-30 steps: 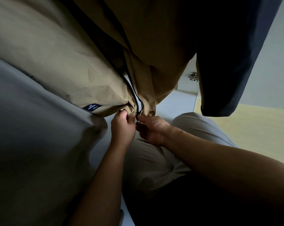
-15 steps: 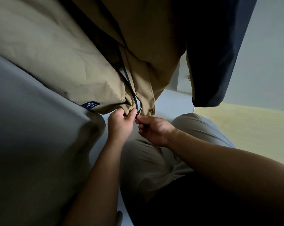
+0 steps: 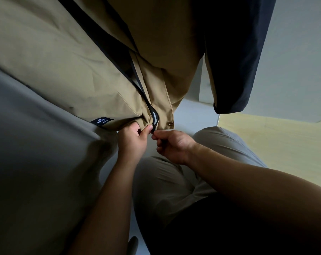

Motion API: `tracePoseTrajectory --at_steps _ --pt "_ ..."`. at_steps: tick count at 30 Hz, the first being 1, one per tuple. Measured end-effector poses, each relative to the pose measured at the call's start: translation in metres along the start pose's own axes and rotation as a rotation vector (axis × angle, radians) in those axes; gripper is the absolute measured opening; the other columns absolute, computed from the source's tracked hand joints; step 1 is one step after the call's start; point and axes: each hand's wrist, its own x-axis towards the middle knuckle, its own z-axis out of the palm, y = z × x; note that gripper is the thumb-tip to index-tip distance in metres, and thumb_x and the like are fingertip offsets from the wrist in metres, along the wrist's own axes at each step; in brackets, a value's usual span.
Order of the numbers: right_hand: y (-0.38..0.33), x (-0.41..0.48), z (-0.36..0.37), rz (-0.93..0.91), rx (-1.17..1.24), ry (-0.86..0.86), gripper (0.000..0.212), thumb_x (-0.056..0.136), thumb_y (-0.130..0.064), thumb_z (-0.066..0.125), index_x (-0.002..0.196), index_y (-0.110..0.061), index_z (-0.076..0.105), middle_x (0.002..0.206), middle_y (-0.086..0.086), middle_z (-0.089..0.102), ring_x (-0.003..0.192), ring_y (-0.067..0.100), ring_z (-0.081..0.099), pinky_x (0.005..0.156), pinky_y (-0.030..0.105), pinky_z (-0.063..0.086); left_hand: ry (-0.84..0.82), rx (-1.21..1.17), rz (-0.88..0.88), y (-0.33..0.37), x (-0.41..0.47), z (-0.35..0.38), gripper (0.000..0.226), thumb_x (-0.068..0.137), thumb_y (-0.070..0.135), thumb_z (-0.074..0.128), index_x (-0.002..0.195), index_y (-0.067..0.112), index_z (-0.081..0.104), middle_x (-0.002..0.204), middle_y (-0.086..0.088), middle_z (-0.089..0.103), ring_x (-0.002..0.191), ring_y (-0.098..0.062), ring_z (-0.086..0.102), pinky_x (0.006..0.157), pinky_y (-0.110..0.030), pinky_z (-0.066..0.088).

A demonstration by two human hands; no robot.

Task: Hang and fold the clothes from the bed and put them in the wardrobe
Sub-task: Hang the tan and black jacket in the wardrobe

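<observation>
A tan jacket hangs across the upper left and center of the frame. Just below its hem, the left hand pinches the fabric while the right hand pinches the zipper bottom.

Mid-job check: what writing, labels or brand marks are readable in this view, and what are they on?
Dark label on the tan jacket's hem, beside the left hand gripping it: white print in several lines, tilted, too small and blurred to read.
Snap button by the zipper that the right hand pinches: no lettering discernible.
Dark garment hanging beside it: no text visible.
</observation>
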Motion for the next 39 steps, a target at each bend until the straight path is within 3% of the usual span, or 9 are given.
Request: tracePoseTrajectory --at_steps 9,15,18,21,25,28,31,35,39 --pt "-0.003 0.001 0.005 0.041 -0.019 0.085 0.015 0.094 0.005 0.058 0.093 -0.009 0.063 0.072 0.004 0.059 0.051 0.008 0.048 0.053 0.022 0.038 -0.094 -0.01 -0.09 -0.014 -0.009 0.004 0.025 0.09 0.031 0.075 0.083 0.007 0.073 0.073 -0.004 0.073 0.068 -0.022 0.068 0.067 -0.039 0.057" --pt "-0.001 0.004 0.002 0.015 -0.061 0.138 0.011 0.088 0.004 0.068 0.093 -0.006 0.068 0.072 0.005 0.065 0.05 0.008 0.055 0.054 0.023 0.044 -0.17 -0.001 -0.125 -0.012 -0.001 0.003 0.041 0.091 0.035 0.073 0.071 0.002 0.061 0.057 -0.009 0.056 0.054 -0.028 0.051 0.054 -0.044 0.045" --pt "-0.002 0.004 0.005 -0.049 -0.183 0.216 0.005 0.087 -0.004 0.075 0.092 -0.004 0.071 0.072 0.007 0.072 0.054 0.011 0.061 0.055 0.025 0.049 -0.171 0.005 -0.114 -0.009 0.003 0.003 0.04 0.091 0.035 0.073 0.072 0.003 0.059 0.057 -0.007 0.054 0.056 -0.025 0.05 0.052 -0.034 0.038" --pt "0.002 0.003 0.002 -0.116 -0.322 0.292 0.011 0.09 -0.016 0.077 0.088 -0.006 0.073 0.068 0.004 0.073 0.052 0.009 0.062 0.054 0.025 0.052 -0.157 0.05 -0.082 -0.008 0.003 0.003 0.044 0.091 0.034 0.073 0.064 0.009 0.048 0.054 0.0 0.045 0.051 -0.014 0.04 0.048 -0.028 0.029" --pt "0.002 -0.002 0.001 -0.132 -0.467 0.366 0.019 0.092 -0.025 0.075 0.084 -0.008 0.071 0.061 0.0 0.073 0.044 0.006 0.06 0.047 0.021 0.051 -0.163 0.042 -0.066 -0.013 0.002 0.005 0.04 0.092 0.03 0.072 0.068 0.007 0.051 0.056 0.0 0.046 0.054 -0.019 0.043 0.052 -0.032 0.031" --pt "-0.003 -0.005 0.01 0.121 -0.291 0.212 0.022 0.099 -0.024 0.065 0.084 -0.008 0.067 0.056 0.0 0.064 0.042 0.008 0.051 0.045 0.022 0.043 -0.121 0.053 -0.056 -0.02 -0.002 0.007 0.037 0.093 0.024 0.071 0.066 0.016 0.046 0.058 0.006 0.046 0.055 -0.015 0.045 0.05 -0.025 0.027" --pt "-0.015 -0.006 0.017 0.271 -0.108 0.056 0.033 0.107 -0.022 0.047 0.078 -0.011 0.059 0.049 -0.006 0.046 0.037 0.005 0.036 0.048 0.016 0.028 -0.15 0.025 -0.091 -0.026 -0.004 0.012 0.019 0.092 0.019 0.07 0.081 0.006 0.063 0.072 -0.008 0.066 0.071 -0.026 0.06 0.061 -0.034 0.041" --pt "-0.033 -0.006 0.03 0.228 -0.067 0.047 0.033 0.108 -0.016 0.041 0.077 -0.015 0.051 0.047 -0.008 0.039 0.036 0.004 0.029 0.05 0.016 0.021 -0.138 -0.082 -0.101 -0.028 -0.006 0.013 0.02 0.093 0.019 0.071 0.079 0.005 0.068 0.073 -0.006 0.069 0.071 -0.018 0.06 0.062 -0.023 0.034" --pt "-0.046 -0.006 0.036 0.071 -0.194 0.04 0.029 0.107 -0.02 0.047 0.08 -0.013 0.056 0.046 -0.008 0.04 0.036 0.005 0.03 0.042 0.017 0.024 -0.129 -0.024 -0.089 -0.031 -0.004 0.012 0.017 0.094 0.018 0.066 0.087 0.003 0.071 0.086 -0.014 0.075 0.086 -0.028 0.068 0.065 -0.022 0.033"
